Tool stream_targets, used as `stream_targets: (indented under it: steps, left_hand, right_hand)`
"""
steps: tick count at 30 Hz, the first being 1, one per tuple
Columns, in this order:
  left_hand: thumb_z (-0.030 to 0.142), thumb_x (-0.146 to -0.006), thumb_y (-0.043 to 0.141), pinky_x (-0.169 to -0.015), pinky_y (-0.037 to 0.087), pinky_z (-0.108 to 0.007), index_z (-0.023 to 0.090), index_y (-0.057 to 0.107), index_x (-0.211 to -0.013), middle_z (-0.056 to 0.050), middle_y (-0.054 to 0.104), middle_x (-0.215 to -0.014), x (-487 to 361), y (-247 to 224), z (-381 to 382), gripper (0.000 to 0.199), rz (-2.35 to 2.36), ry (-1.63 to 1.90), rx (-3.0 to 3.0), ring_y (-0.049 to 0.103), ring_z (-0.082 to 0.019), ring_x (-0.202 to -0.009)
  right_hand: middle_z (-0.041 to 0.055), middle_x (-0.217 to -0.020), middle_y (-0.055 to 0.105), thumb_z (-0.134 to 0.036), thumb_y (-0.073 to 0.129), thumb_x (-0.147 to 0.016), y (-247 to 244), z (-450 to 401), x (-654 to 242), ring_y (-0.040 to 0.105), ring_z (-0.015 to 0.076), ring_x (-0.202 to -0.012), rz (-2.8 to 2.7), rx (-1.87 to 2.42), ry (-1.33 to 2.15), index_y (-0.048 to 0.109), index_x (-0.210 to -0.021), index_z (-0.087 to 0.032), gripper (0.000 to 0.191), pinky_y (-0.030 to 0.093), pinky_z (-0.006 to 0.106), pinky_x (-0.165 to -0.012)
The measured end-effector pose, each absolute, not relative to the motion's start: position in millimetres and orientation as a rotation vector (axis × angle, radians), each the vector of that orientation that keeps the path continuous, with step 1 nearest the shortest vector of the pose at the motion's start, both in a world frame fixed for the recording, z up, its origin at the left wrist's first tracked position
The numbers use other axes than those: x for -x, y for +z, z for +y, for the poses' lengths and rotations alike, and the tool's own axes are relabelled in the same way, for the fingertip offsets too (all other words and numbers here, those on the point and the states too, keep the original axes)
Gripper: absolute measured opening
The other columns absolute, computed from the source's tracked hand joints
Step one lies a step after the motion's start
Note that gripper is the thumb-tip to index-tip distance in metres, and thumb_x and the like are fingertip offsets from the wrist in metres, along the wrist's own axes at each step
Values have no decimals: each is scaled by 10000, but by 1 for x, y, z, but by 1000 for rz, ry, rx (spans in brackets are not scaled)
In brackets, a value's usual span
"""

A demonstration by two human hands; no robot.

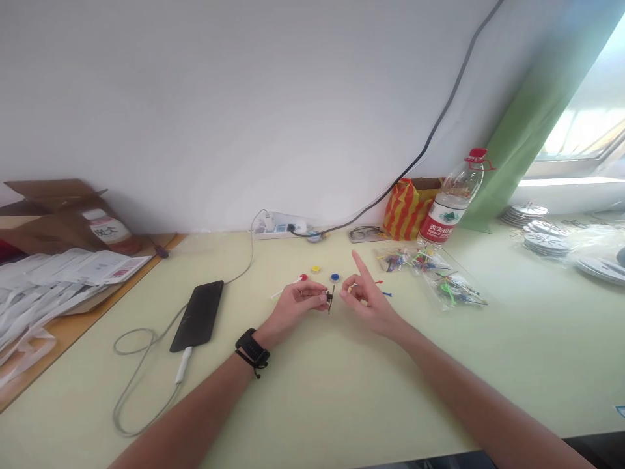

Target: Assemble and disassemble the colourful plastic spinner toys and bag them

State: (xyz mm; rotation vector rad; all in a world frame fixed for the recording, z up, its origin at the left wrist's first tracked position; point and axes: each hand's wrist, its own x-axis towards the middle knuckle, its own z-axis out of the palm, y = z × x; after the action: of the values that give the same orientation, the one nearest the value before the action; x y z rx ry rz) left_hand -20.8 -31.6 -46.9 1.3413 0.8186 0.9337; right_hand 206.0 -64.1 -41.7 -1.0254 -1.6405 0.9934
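My left hand [299, 303], with a black watch on its wrist, pinches a small black part [331, 298] that has a thin upright black piece. Just to its right is my right hand [367, 299], its index finger stretched up and the other fingers curled, with nothing visible between them. Beyond the hands lie a yellow disc [316, 269], a blue disc [334, 277] and a red disc [303, 277]. A white stick [280, 290] is beside my left hand. Small red [379, 282] and blue [387, 294] pieces lie by my right hand.
A phone [198, 316] with a cable lies left on the table [303, 404]. Bags of small coloured parts [452, 288], a large bottle [452, 202] and a striped bag [407, 210] are at right. Stacked metal discs [545, 238] stand farther right, white packets [63, 280] far left.
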Motion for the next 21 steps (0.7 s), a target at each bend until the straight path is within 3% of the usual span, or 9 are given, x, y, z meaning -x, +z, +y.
stream_targets:
  steps: [1, 3, 5, 13, 21]
  left_hand:
    - [384, -802, 852, -901, 616, -425, 139, 764, -1041, -93, 759, -927, 21, -47, -31, 353, 820, 938, -1334, 746, -232, -865]
    - [375, -795, 861, -904, 615, -418, 143, 771, -1033, -93, 763, -951, 21, -47, -31, 344, 830, 946, -1323, 751, -225, -855]
    - [367, -786, 870, -903, 614, -409, 148, 776, -1026, -91, 766, -965, 21, -47, -31, 338, 842, 948, -1313, 754, -218, -840]
    - [342, -751, 893, -858, 611, -365, 152, 786, -995, -64, 755, -890, 18, -41, -33, 327, 862, 961, -1235, 746, -196, -797]
    - [336, -776, 874, -848, 593, -347, 149, 780, -992, -56, 747, -882, 18, -41, -33, 300, 845, 953, -1215, 731, -184, -792]
  right_hand:
    - [-7, -787, 556, -499, 561, -975, -41, -65, -206, 434, 123, -607, -1658, 1030, 1052, 730, -1008, -234, 316, 393, 270, -578]
    - [-14, -587, 446, -531, 508, -995, -39, -65, -207, 374, 130, -558, -1705, 1019, 1222, 608, -590, -206, 529, 351, 289, -564]
    - [-14, -502, 372, -562, 492, -996, -36, -63, -210, 341, 132, -535, -1696, 982, 1370, 442, -447, -210, 654, 324, 306, -563]
    - [-42, -580, 367, -620, 659, -883, -36, -44, -228, 299, 127, -562, -1316, 1091, 1166, 626, -713, -213, 442, 255, 285, -530]
    - [-42, -665, 432, -562, 646, -911, -43, -44, -225, 410, 144, -605, -1483, 1078, 957, 665, -1104, -229, 386, 351, 285, -554]
